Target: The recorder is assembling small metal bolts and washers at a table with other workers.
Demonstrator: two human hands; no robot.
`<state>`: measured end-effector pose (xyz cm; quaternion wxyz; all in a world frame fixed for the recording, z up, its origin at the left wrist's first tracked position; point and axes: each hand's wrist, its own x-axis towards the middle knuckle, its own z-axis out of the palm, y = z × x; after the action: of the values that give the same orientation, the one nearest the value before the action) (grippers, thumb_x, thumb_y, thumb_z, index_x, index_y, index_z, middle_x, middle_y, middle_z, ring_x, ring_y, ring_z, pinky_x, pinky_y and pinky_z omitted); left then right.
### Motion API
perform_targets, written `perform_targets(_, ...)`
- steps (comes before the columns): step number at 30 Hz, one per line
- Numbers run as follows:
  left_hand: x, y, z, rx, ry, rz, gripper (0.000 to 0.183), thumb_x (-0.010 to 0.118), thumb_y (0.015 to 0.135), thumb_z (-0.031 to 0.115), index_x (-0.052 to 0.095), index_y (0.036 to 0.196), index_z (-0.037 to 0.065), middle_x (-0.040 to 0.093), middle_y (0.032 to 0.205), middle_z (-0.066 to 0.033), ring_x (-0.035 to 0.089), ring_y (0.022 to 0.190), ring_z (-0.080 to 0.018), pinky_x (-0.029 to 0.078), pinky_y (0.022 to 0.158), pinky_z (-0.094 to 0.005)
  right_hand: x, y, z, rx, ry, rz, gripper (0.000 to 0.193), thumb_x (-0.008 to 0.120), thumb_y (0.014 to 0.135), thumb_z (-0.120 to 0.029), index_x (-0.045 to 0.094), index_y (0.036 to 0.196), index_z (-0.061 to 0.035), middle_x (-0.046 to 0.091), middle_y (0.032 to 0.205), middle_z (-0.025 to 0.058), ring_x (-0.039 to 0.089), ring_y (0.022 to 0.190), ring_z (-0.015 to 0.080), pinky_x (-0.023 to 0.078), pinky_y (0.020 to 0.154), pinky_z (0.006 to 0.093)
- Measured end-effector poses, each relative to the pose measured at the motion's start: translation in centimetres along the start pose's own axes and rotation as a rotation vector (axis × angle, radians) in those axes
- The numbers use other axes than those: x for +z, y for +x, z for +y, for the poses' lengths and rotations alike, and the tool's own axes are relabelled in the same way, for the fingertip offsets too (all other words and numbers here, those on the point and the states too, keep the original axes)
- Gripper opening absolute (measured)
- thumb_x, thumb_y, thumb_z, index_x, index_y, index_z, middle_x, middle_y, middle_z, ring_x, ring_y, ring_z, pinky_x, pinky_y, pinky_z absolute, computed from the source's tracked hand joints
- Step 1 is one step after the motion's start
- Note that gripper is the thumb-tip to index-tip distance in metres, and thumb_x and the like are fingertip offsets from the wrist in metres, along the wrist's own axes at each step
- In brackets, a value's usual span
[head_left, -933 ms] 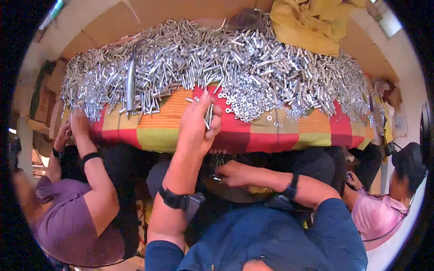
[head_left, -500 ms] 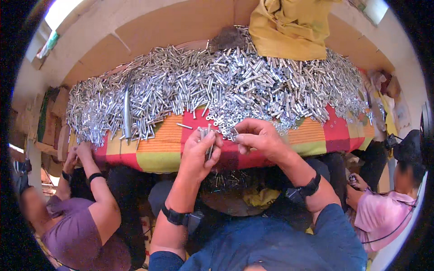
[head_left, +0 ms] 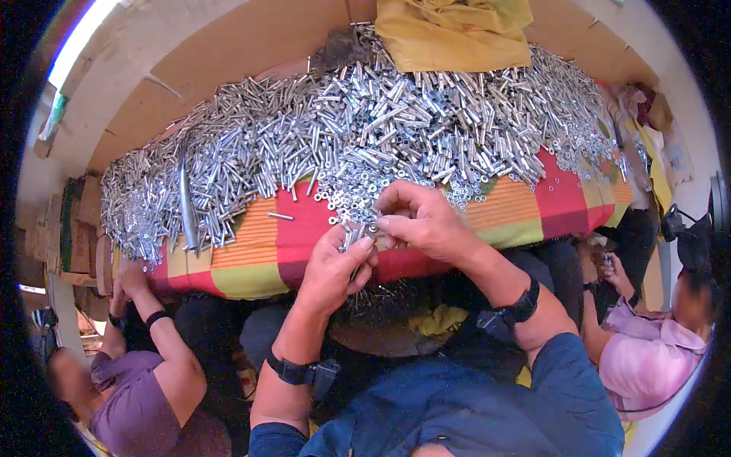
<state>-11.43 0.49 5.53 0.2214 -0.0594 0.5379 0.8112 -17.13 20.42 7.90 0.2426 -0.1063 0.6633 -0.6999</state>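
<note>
My left hand (head_left: 332, 268) is closed around several slim metal bolts (head_left: 351, 234), their ends pointing up past the thumb and fingers. Right beside those ends, my right hand (head_left: 420, 222) is in a pinch; a small shiny piece shows at its fingertips, too small to make out. Both hands are in front of a heap of small metal nuts (head_left: 344, 196) at the near side of the table. Behind the nuts lies a broad pile of metal bolts and sleeves (head_left: 434, 114). One loose metal pin (head_left: 280, 216) rests on the checked cloth (head_left: 304, 247), left of my hands.
A yellow sack (head_left: 453, 38) lies over the back of the pile. A long metal tube (head_left: 187, 202) leans on the pile's left part. Co-workers in purple (head_left: 145, 388) and pink (head_left: 647, 354) sit at either side. Washers (head_left: 579, 156) are scattered at the right.
The view has shifted, so the table appears further left. My right fingertips have come closer to the bolts in my left hand. The person at the right has raised a hand.
</note>
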Motion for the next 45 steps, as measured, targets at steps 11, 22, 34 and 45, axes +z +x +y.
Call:
perform_targets(11, 0.4, -0.3, 0.2, -0.075, 0.172, -0.051, 0.013, 0.064, 0.097, 0.016, 0.062, 0.102, 0.004, 0.058, 0.073, 0.0023, 0.047, 0.05, -0.0042, 0.034, 0.043, -0.0212, 0.3, 0.3, 1.5, -0.102, -0.233, -0.106, 0.026, 0.069, 0.091, -0.01, 0.068, 0.115, 0.0008, 0.069, 0.089, 0.0059, 0.064, 0.068, 0.0093, 0.052, 0.061, 0.0254)
perform_targets(22, -0.3, -0.6, 0.6, -0.19, 0.274, -0.196, 0.019, 0.068, 0.093, 0.021, 0.065, 0.103, 0.006, 0.058, 0.077, 0.0036, 0.047, 0.052, -0.004, 0.032, 0.043, -0.0216, 0.2, 0.3, 1.4, 0.03, -0.159, -0.274, 0.022, 0.07, 0.089, -0.015, 0.067, 0.106, -0.0008, 0.069, 0.089, 0.0056, 0.064, 0.077, 0.0113, 0.051, 0.066, 0.0271)
perform_targets(34, -0.6, -0.6, 0.8, -0.122, 0.1, -0.203, 0.027, 0.062, 0.097, 0.023, 0.058, 0.117, 0.005, 0.061, 0.078, -0.0009, 0.047, 0.05, -0.0048, 0.033, 0.041, -0.0205, -0.4, 0.2, -0.4, 0.077, -0.027, -0.156, 0.019, 0.073, 0.087, -0.006, 0.064, 0.102, 0.0003, 0.067, 0.082, 0.0063, 0.063, 0.062, 0.0106, 0.05, 0.053, 0.025)
perform_targets(45, -1.3, -0.2, 0.1, -0.04, -0.055, -0.049, 0.027, 0.057, 0.1, 0.02, 0.057, 0.121, 0.003, 0.061, 0.076, -0.0024, 0.045, 0.047, -0.0061, 0.03, 0.038, -0.0209, 0.3, -0.2, -1.7, -0.096, -0.025, 0.133, 0.013, 0.075, 0.084, -0.002, 0.063, 0.09, -0.0007, 0.064, 0.077, 0.0046, 0.061, 0.061, 0.0096, 0.048, 0.052, 0.0246)
